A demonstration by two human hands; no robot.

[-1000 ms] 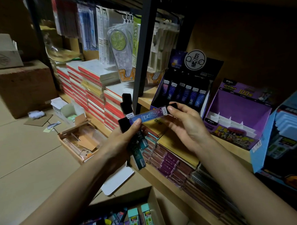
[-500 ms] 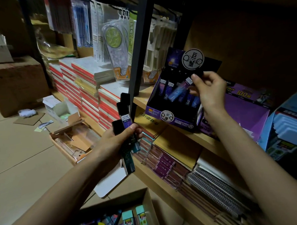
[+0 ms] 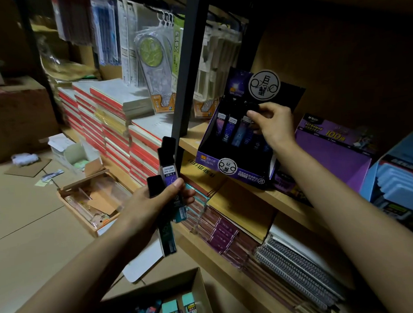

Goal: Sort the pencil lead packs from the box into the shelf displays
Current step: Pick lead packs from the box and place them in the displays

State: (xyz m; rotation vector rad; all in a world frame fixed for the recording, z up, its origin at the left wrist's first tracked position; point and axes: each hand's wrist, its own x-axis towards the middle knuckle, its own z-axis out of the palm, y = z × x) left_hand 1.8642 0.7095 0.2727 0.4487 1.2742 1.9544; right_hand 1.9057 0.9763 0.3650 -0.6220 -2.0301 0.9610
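Purple display box [image 3: 234, 170], shelf [image 3: 192, 142] front edge: right hand [image 3: 274, 126] pinches one pack [image 3: 252, 108] by its dark cap, rest indistinct. Left hand [image 3: 153, 202] grips fanned lead packs [image 3: 167, 175]. Cardboard box [image 3: 202, 295], cut off below.

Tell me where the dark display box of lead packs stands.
In the head view the display box stands right of centre on the wooden shelf, between the black post and the purple box.
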